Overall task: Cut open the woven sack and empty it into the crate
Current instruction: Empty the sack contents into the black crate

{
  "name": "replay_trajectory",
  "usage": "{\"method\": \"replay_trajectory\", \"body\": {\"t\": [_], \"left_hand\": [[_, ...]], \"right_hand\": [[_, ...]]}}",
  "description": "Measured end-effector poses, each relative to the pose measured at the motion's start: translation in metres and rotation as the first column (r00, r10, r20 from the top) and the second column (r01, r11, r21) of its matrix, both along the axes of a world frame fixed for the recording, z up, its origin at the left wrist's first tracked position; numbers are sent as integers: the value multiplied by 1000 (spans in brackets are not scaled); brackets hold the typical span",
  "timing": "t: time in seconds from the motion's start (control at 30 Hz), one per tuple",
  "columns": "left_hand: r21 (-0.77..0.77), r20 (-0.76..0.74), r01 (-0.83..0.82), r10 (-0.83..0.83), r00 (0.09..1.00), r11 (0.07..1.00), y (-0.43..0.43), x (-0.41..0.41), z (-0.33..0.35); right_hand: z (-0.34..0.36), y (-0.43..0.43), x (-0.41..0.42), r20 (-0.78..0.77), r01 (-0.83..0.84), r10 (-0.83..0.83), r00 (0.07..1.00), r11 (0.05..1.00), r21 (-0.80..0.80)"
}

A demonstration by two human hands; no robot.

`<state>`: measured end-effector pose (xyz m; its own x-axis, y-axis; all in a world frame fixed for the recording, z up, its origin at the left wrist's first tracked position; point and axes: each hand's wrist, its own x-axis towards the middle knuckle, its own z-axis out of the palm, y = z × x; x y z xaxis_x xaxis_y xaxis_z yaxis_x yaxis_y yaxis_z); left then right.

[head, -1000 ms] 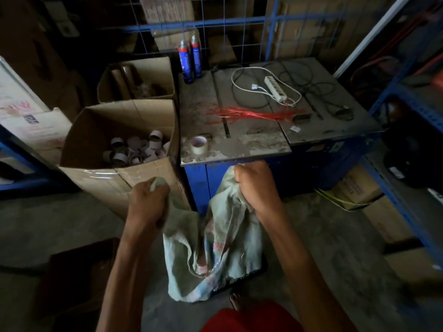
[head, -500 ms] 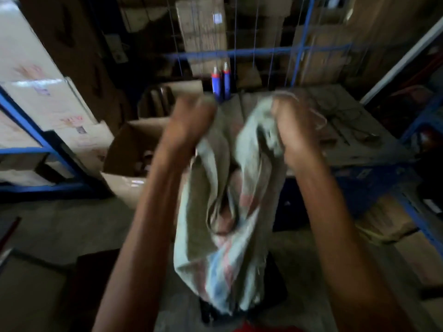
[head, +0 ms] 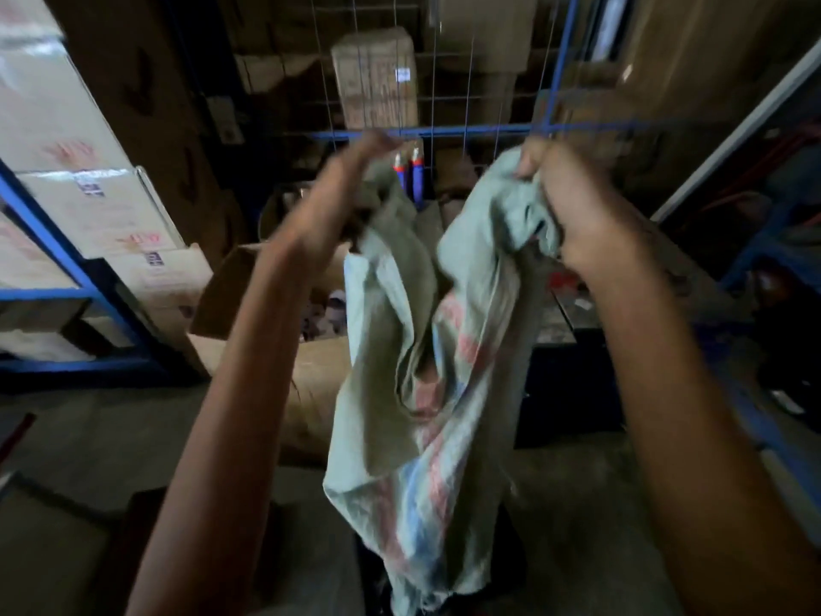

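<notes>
The left hand (head: pixel 355 175) and right hand (head: pixel 573 206) each clenched one upper corner of the woven sack (head: pixel 413 393), which hung limp and raised over a dark container at the floor. Step judged: shaking out. Next: confirm emptiness; the crate's identity was unclear.

The hanging sack (head: pixel 413 393) fills the gap between both raised arms. Behind it an open cardboard box (head: pixel 231 295) stands to the left and a dark surface (head: pixel 573 304) to the right. Bare floor (head: pixel 97 429) lies open lower left; blue shelving (head: pixel 53 242) walls that side.
</notes>
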<state>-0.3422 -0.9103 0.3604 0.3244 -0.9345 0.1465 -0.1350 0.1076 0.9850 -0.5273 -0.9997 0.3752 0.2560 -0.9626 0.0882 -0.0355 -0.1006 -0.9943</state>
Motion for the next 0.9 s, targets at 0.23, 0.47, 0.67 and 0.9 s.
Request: {"method": "replay_trajectory", "body": {"t": [0.23,0.47,0.67,0.9], "left_hand": [[269,553,181,-306,775,946,-12,-25,-44],[49,348,-164,137,927,985,-52,-16,-61],[136,80,-291,282,956,947,-87,-12,-47],[100,330,-315,268,905,944,-93,-10,-57]], "right_hand": [[-18,10,8,-186,-299,322,928,944,143],[-53,-10,-32,-206,106,-145,968,976,-189],[-169,50,-49,-214,-194,163,963,972,-133],[-153,32,-46,-490,-146,-136,861,856,-495]]}}
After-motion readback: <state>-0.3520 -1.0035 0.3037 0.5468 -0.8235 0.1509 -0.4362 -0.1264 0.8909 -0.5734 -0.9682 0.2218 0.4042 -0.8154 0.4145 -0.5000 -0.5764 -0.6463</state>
